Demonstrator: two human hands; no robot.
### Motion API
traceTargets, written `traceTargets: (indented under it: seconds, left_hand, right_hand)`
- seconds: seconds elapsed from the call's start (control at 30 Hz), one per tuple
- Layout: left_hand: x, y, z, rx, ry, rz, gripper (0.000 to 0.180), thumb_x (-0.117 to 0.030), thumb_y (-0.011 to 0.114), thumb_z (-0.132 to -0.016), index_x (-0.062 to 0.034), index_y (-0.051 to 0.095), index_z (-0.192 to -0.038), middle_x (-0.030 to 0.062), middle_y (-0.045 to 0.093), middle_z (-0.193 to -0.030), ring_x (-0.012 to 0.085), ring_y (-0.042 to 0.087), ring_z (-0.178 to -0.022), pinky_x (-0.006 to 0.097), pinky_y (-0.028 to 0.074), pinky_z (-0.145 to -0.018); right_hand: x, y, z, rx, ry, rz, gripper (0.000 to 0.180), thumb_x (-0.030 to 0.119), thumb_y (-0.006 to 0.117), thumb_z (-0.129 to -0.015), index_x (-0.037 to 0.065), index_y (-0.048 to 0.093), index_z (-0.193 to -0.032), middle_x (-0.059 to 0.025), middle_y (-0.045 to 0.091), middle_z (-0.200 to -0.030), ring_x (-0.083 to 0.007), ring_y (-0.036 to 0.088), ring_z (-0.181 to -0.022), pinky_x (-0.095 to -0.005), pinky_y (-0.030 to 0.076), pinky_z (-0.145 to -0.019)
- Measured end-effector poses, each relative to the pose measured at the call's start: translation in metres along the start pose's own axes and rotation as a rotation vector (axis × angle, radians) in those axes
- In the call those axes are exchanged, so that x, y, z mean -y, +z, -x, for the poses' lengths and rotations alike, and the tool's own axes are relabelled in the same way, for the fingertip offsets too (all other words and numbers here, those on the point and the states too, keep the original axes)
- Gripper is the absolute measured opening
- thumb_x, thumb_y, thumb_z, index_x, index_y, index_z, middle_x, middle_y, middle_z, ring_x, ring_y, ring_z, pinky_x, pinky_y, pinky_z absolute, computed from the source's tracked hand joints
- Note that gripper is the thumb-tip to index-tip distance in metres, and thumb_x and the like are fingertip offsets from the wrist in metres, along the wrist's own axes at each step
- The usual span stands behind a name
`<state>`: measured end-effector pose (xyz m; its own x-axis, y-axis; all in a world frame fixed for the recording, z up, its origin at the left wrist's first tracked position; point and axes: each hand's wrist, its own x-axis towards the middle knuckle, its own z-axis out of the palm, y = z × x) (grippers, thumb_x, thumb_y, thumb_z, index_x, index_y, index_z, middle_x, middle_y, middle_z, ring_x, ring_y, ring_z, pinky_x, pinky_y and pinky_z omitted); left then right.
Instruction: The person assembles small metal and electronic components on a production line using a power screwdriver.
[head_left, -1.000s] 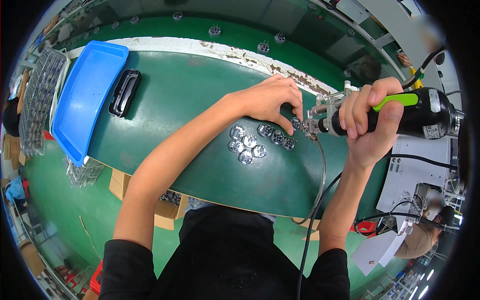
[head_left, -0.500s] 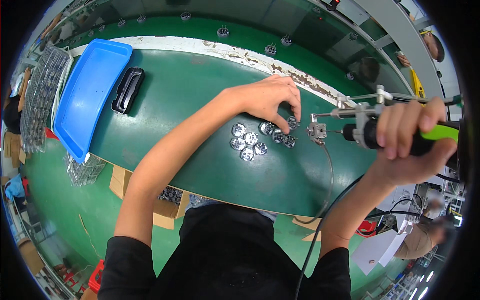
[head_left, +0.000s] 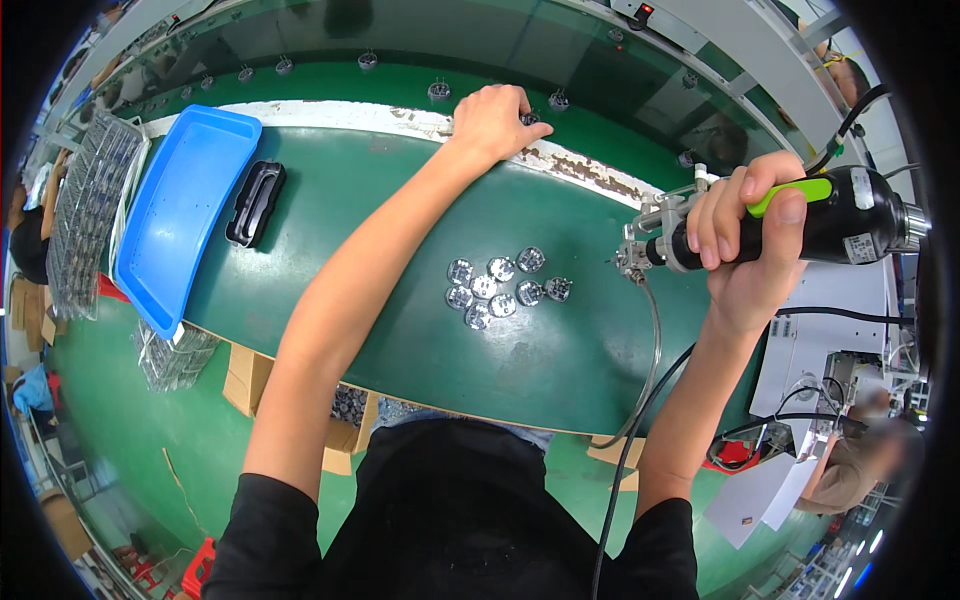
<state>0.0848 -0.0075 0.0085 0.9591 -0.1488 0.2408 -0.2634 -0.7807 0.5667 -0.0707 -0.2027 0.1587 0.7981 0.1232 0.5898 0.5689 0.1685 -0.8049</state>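
My right hand (head_left: 745,240) is wrapped round a black electric screwdriver (head_left: 855,215) with a green lever, held above the table's right side. Its front end points left, at a small metal fixture (head_left: 632,258) with a clear hose hanging below. My left hand (head_left: 490,122) is over the chipped white ledge at the far edge, fingers curled on a small dark round part (head_left: 528,118), mostly hidden by the fingers. Between my arms lies a loose cluster of several similar round parts (head_left: 484,287), dark-rimmed with shiny faces, on the green table (head_left: 400,335).
A blue tray (head_left: 180,210) lies at the left, beside a black oblong holder (head_left: 257,204). Beyond the ledge, a green conveyor belt (head_left: 410,80) carries several spaced round parts. A black cable (head_left: 632,450) runs past my right arm. Cardboard boxes (head_left: 245,380) stand below the table's front edge.
My left hand has gone from beside the fixture up and left to the far ledge, carrying a round part. My right hand has tilted the screwdriver and moved slightly left.
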Motion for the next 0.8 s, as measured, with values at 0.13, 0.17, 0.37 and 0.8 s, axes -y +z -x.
traceTargets:
  seconds: [0.13,0.17,0.37,0.8]
  left_hand:
    - [-0.006,-0.001,0.002,0.058,0.199,0.075,0.036,-0.035,0.081,-0.078,-0.0082,0.075,-0.101,0.0102,0.073,-0.099,0.0308,0.069,-0.096,0.044,0.054,-0.085]
    - [-0.008,-0.008,0.006,0.067,0.348,0.138,0.032,-0.031,0.081,-0.079,-0.0083,0.075,-0.101,0.0102,0.073,-0.099,0.031,0.069,-0.096,0.044,0.054,-0.085]
    - [-0.022,-0.012,0.056,0.481,0.668,0.378,0.031,-0.023,0.084,-0.076,-0.0057,0.072,-0.099,0.0072,0.071,-0.099,0.028,0.061,-0.101,0.041,0.049,-0.094]
    - [-0.018,-0.003,0.077,0.474,0.722,0.456,0.033,-0.029,0.088,-0.074,-0.0089,0.075,-0.095,0.0018,0.067,-0.105,0.0236,0.058,-0.108,0.039,0.04,-0.098]
  right_hand:
    - [0.003,-0.003,-0.002,0.108,-0.007,0.123,0.036,0.041,0.045,-0.108,0.007,0.046,-0.096,0.0002,0.038,-0.056,-0.0086,0.037,-0.044,-0.025,0.038,-0.047]
    - [0.001,-0.001,-0.004,0.114,-0.002,0.103,0.037,0.041,0.044,-0.109,0.007,0.046,-0.096,0.0001,0.039,-0.056,-0.0084,0.037,-0.044,-0.0248,0.038,-0.047]
    - [-0.005,0.004,-0.005,0.147,-0.01,0.03,0.037,0.042,0.042,-0.109,0.007,0.046,-0.098,0.0005,0.04,-0.057,-0.0081,0.038,-0.044,-0.0244,0.038,-0.047]
    - [-0.031,0.012,-0.007,0.158,0.014,0.055,0.039,0.044,0.041,-0.109,0.008,0.046,-0.098,0.0012,0.038,-0.056,-0.0078,0.036,-0.044,-0.0244,0.037,-0.046]
